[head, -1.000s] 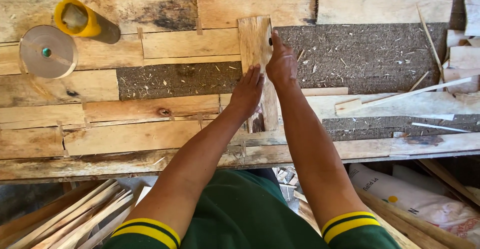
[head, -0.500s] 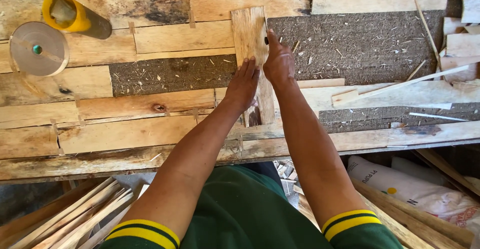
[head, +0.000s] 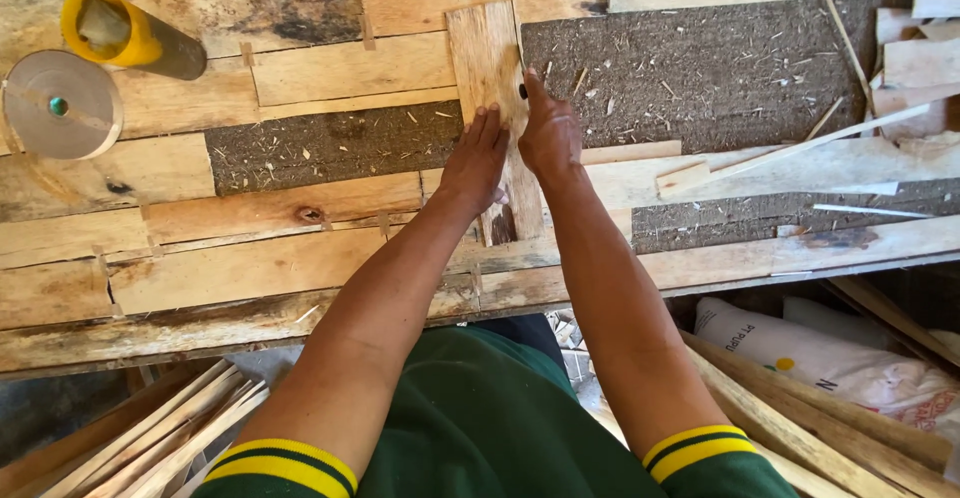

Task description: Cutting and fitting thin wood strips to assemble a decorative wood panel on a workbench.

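Note:
A narrow strip of thin wood veneer lies lengthwise on a bench made of patched veneer sheets. My left hand rests flat on the strip, fingers together and pointing away from me. Beside it, my right hand presses on the strip's right edge with the fingers curled; a small dark object shows at the fingertips, too small to identify.
A yellow-cored roll and a flat grey tape reel sit at the far left. Dark coarse board patches lie to the right, with loose wood slivers. Veneer scraps and a white sack lie below the bench.
Both hands and the strip hold about the same pose; only the view shifts slightly. My right hand's fingers have crept a little along the strip's edge.

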